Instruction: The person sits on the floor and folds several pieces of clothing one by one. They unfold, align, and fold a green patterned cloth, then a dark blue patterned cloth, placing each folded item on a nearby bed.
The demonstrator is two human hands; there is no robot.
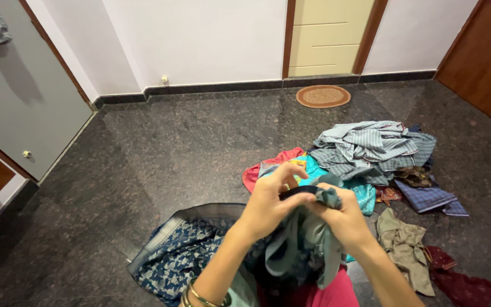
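Above the floor, both hands, left hand (268,207) and right hand (345,219), clutch a bunched grey-teal garment (305,244).

The left hand (269,206) and right hand (343,219) are bare, with no rings seen on the fingers (284,172). Well back from the left fingers, thin gold-coloured bangles (199,295) circle the wrist. Both forearms are sleeveless.
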